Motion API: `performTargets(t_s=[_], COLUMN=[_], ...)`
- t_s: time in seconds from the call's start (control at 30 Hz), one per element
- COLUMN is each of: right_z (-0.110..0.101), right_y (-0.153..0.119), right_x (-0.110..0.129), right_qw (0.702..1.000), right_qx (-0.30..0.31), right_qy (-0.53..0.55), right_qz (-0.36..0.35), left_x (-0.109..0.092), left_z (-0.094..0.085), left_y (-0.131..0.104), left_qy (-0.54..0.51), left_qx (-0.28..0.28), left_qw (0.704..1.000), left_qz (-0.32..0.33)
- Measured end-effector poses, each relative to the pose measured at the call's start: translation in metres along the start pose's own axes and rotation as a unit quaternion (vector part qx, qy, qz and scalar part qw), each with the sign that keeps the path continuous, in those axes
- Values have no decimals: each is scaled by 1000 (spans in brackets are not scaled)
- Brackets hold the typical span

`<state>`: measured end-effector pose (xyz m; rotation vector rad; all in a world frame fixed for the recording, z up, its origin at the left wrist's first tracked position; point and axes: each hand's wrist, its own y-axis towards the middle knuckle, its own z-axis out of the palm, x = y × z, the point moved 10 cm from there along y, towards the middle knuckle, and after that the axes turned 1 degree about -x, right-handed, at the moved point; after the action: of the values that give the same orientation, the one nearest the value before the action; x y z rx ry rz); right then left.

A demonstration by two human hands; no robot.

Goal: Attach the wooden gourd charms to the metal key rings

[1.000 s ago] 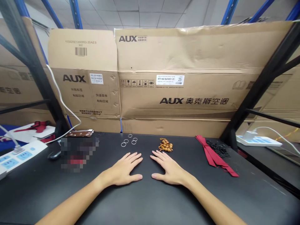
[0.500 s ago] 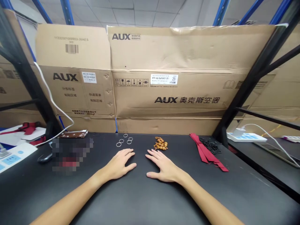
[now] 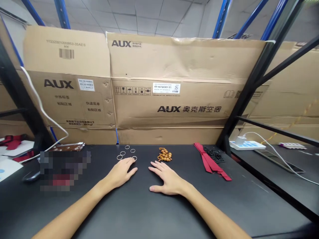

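Note:
My left hand (image 3: 121,173) lies palm down on the black table, thumb held away from the fingers. Its fingertips touch or partly cover one thin metal ring (image 3: 136,157). Several more rings, such as the rearmost ring (image 3: 127,147), are spread just beyond the fingers. My right hand (image 3: 167,179) rests palm down with fingers spread and holds nothing. In front of its fingertips sits a small pile of brown wooden gourd-shaped bead charms (image 3: 164,155) with cords. Farther right lie red fabric strips (image 3: 207,159), beside a heap of black clips or links (image 3: 214,155) too small to make out exactly.
Cardboard boxes (image 3: 169,119) wall off the back of the black table (image 3: 139,212). Black metal uprights (image 3: 245,96) stand at both sides. On the left are a brown patterned packet (image 3: 68,146), a blurred-out patch and a white cable (image 3: 47,114). A white power strip (image 3: 246,145) sits at right.
The view has turned slightly right, so the scene sits farther left. My left fingertips have reached one ring, which now lies apart from the ring it was beside. My right hand stays spread.

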<state>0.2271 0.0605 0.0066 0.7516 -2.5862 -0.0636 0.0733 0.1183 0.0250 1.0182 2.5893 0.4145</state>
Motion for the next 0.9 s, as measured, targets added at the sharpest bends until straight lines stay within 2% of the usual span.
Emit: performTargets(t_s=[0.1,0.2,0.27,0.33,0.47,0.57,0.7,0.9], right_z=[-5,-26,-44,-56,-51,-42,-39,-40], right_y=[0,2,1,-1,1,3,4,3], right_x=[1,-2,-13,-30,-50,-42,-23,-22], right_qw=[1000,993,982,967,966,974,977,971], right_qx=[-23,-111,-186,-234,-203,-184,-191,-205], right_qy=[-2,-16,-43,-80,-124,-110,-88,-112], right_qz=[-17,-26,0,55,100,74,44,52], left_x=[-6,-7,-6,-5,-4,-5,-6,-7], left_z=[-4,-6,-6,-5,-3,-3,-5,-6], left_y=[0,0,1,2,2,2,2,2], left_qy=[-24,-42,-48,-53,-67,-67,-76,-73], left_qx=[-4,-8,-13,-17,-17,-21,-29,-36], left_qw=[1000,999,998,998,997,997,996,996], left_qz=[15,27,30,33,37,41,42,40])
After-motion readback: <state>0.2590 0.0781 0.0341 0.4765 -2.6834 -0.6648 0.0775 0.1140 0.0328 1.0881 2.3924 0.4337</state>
